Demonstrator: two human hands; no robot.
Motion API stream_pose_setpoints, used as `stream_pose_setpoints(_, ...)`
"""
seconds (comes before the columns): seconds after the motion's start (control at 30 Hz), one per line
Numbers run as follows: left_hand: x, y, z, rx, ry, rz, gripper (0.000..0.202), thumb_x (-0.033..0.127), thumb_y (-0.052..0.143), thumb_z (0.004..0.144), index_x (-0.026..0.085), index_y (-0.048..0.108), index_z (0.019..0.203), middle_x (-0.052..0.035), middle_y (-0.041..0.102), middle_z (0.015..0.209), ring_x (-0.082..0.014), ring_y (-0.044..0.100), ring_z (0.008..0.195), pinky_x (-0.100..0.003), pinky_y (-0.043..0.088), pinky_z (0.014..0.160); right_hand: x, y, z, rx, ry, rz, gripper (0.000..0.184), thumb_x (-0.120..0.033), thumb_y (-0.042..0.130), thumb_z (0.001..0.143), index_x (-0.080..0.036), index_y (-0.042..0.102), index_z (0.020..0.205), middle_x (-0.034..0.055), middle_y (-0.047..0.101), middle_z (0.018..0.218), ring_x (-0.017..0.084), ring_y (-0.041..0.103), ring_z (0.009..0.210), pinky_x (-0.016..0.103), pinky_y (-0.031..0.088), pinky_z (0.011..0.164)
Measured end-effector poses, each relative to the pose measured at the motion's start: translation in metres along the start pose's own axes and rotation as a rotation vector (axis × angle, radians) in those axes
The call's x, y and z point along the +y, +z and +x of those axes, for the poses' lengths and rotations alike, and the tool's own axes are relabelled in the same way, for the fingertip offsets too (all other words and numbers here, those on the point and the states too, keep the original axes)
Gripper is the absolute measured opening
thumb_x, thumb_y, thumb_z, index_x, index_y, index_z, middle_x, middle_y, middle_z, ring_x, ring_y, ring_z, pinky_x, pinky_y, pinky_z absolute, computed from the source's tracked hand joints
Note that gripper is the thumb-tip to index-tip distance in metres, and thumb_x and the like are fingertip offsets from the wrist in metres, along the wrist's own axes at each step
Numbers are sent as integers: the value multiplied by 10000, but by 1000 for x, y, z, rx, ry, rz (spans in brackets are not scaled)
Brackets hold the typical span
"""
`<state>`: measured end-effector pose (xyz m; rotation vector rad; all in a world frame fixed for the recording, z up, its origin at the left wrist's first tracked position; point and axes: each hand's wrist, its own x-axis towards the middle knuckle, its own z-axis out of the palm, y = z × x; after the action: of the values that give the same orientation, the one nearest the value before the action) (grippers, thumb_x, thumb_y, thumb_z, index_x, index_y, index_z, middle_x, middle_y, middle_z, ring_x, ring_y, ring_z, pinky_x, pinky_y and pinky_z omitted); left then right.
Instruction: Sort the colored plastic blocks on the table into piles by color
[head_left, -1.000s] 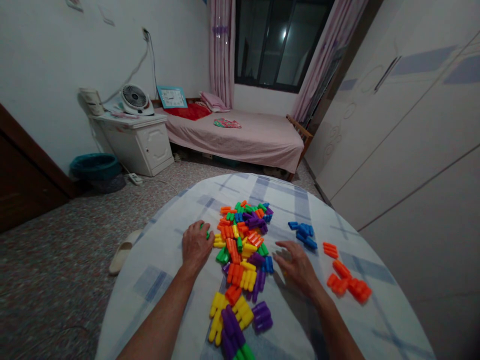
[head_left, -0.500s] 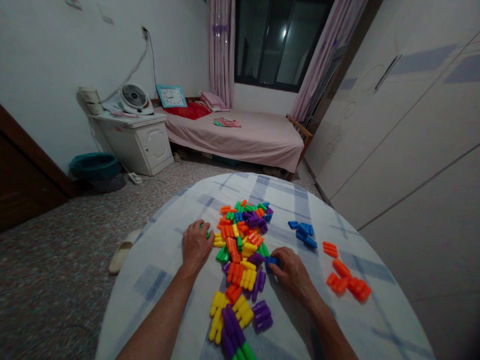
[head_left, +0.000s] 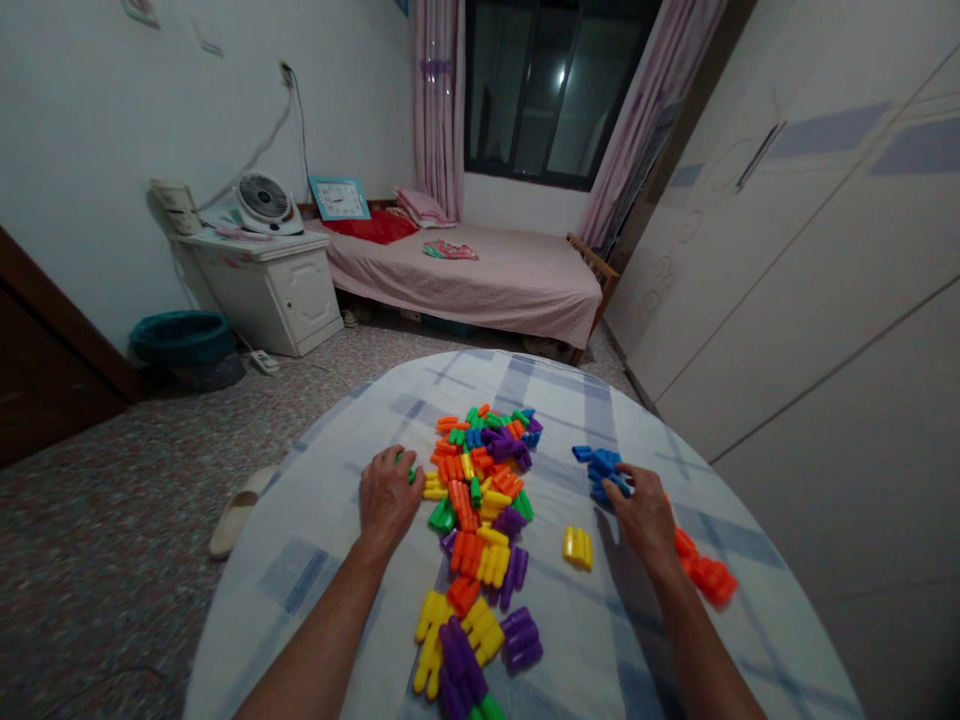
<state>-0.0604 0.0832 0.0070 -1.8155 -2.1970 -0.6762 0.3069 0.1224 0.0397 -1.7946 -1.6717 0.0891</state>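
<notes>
Left grip [head_left: 388,500] curled shut over a small green block [head_left: 410,472], knuckles up, forearm rising from the bottom edge of the view, only a sliver of green showing past the fingers. Right grip [head_left: 649,525] pressed down at the near edge of a cluster of blue blocks [head_left: 604,473], fingers together with their tips on the blue, forearm slanting in from the lower right. No telling whether a block is clamped inside, with the hand covering that spot.

Between both hands, a long heap of interlocking plastic blocks [head_left: 480,500] in orange, yellow, purple, green and blue, lying front to back on the tabletop [head_left: 315,590], with the left hand just beside it. Off to its right, a small stack of yellow blocks [head_left: 577,548], apart from the heap and near the right hand. Just past the right hand, a group of orange blocks [head_left: 705,572], partly hidden behind it. Underneath everything, a round tabletop under a white cloth with blue checks.

Farther out, a pale slipper [head_left: 236,512] on speckled carpet [head_left: 97,560], a bed [head_left: 487,285] with a pink sheet, a white bedside cabinet [head_left: 270,300] carrying a small fan [head_left: 264,205], a teal basin [head_left: 180,338], and tall white wardrobe doors [head_left: 810,250]. Near end of the heap cut off by the bottom edge; dark window [head_left: 540,90] showing nothing beyond a bright reflection.
</notes>
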Motion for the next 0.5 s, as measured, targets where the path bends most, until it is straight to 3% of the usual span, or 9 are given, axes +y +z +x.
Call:
stream_pose_setpoints(0.13,0,-1,0,-11,-9,1,246,269,470,850,201,623,1031,-77,589,1147,-244,524,1034,-370,417,872,3,-5,-19,-59,84,-167,483,-514,465,784,-171,550,1113,98,625,927,238,612,783,341,456,654)
stream_pose_setpoints(0.23,0,-1,0,-10,-9,8,252,276,469,852,199,622,1037,-80,587,1152,-247,522,1036,-373,417,873,4,-1,-27,-119,99,-196,470,-470,497,770,-166,528,1128,92,636,872,244,620,767,329,446,638)
stream_pose_setpoints(0.5,0,-1,-1,11,4,5,238,269,471,849,199,627,1014,-78,594,1125,-247,530,1005,-375,425,855,8,32,18,-94,137,-45,541,-392,519,710,-105,528,1168,149,643,1007,284,603,931,389,455,793)
